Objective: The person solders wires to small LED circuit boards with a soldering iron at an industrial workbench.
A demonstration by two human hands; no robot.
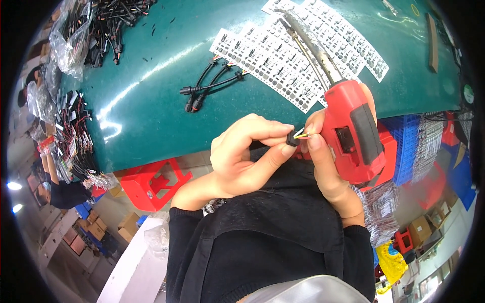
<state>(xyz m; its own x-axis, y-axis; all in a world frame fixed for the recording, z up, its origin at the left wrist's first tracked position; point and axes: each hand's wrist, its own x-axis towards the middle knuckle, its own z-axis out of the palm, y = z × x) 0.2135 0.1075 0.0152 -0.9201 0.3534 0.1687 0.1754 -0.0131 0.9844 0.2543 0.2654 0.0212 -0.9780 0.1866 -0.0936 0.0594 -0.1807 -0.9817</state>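
In front of my body, my left hand [241,157] pinches a short black cable connector [291,139] between thumb and fingers. Thin coloured wires [303,134], yellow and white among them, stick out of its right end. My right hand [328,174] meets them there, thumb and forefinger closed on the wire tips. That same hand also carries a red soldering gun [348,131] with a black grip panel, partly hiding the hand. Its metal tip [316,48] points up and away over white sheets with printed rows of small dark shapes [280,65].
Several black cables with connectors [207,86] lie on the green table [151,101]. A heap of black cables [113,25] and plastic bags [70,40] fill the far left. Below the table edge are a red stool [151,184] and blue crates [401,146]. Another person [63,194] works at left.
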